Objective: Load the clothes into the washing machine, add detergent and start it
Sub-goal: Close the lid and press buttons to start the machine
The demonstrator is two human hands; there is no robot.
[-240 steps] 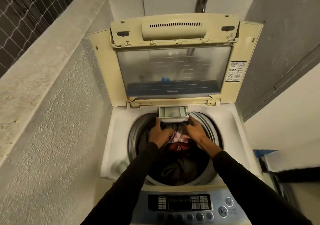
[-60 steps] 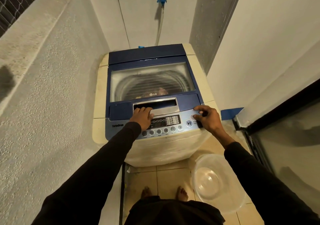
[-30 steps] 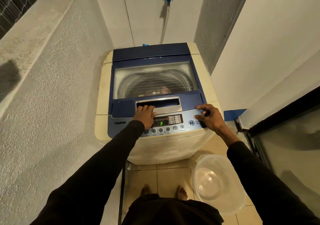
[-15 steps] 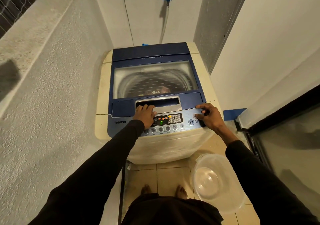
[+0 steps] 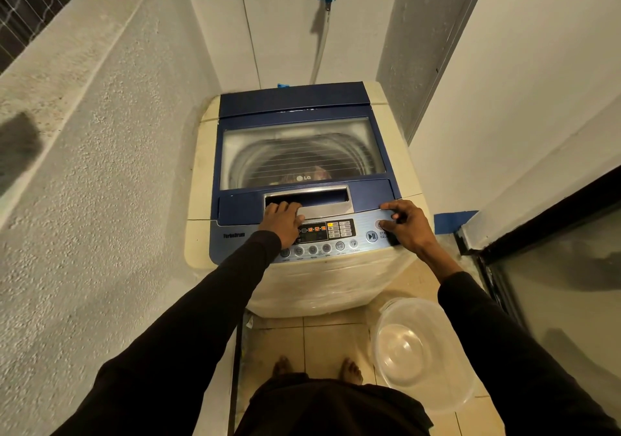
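Blue plastic forms the lid of the washing machine (image 5: 295,153), which lies shut; through its window some of the clothes (image 5: 317,173) show dimly in the drum. My hands are apart. My left hand (image 5: 284,222) rests with curled fingers on the lid handle (image 5: 309,200), at the front edge of the lid. My right hand (image 5: 405,225) rests on the front right corner of the control panel (image 5: 336,234), thumb beside the round button at the panel's right end. The start/pause button (image 5: 371,236) lies just left of that thumb. The panel's long axis runs left to right. My right hand is nearer, so I judge it should press start.
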